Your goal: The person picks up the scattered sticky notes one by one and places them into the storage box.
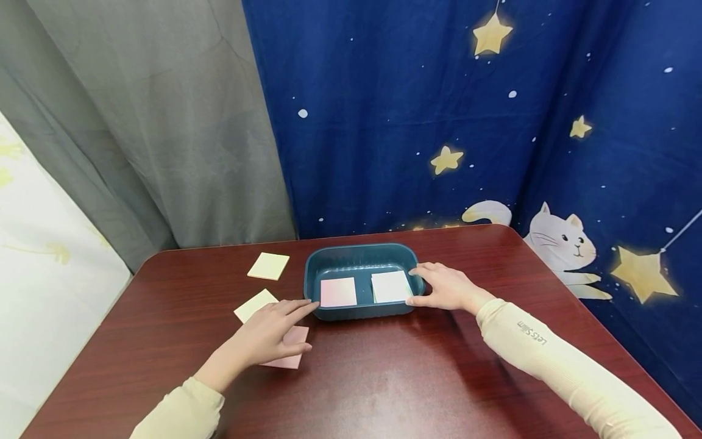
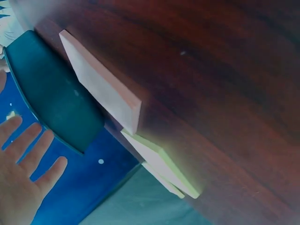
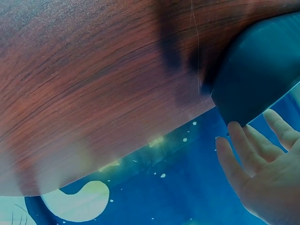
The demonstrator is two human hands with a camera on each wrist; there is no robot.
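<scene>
In the head view a dark teal plastic basket [image 1: 359, 313] stands on the table, holding a pink sticky note pad [image 1: 338, 292] on its left and a white one [image 1: 391, 287] on its right. My right hand [image 1: 446, 287] is at the basket's right end, fingers fairly straight and spread, fingertips at the rim. To the left of the basket my left hand [image 1: 269, 334] hovers with extended fingers over another pink pad [image 1: 290, 356] and partly hides it. Its fingertips come near the basket's front left corner. The left wrist view shows this hand [image 2: 23, 173] spread and holding nothing.
A pale yellow pad [image 1: 256, 303] lies just beyond my left hand, and a second yellow pad [image 1: 269, 266] farther back. All rest on a reddish-brown wooden table [image 1: 384, 378]. Behind its far edge hang a grey curtain [image 1: 164, 122] and a blue star-patterned curtain [image 1: 384, 122].
</scene>
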